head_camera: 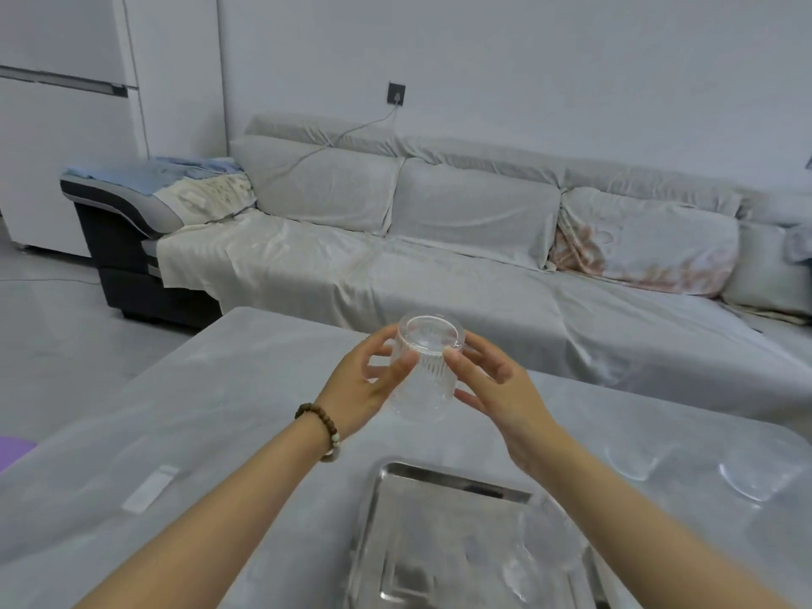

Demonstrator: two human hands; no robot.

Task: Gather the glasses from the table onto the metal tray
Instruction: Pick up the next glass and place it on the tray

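Note:
A clear ribbed glass [425,371] is held up above the table, bottom end toward the camera, between both hands. My left hand [364,384] grips its left side and wears a bead bracelet at the wrist. My right hand [496,389] grips its right side with thumb and fingers. The metal tray [386,512] lies on the table below and nearer to me; one or two clear glasses [545,556] stand on its right part, partly hidden by my right forearm. Two more clear glasses [632,461] [755,476] rest on the table to the right.
The table [197,432] has a pale grey cover. A small white flat object [149,487] lies on its left part. A covered sofa [483,257] stands behind the table, a white fridge [57,125] at far left.

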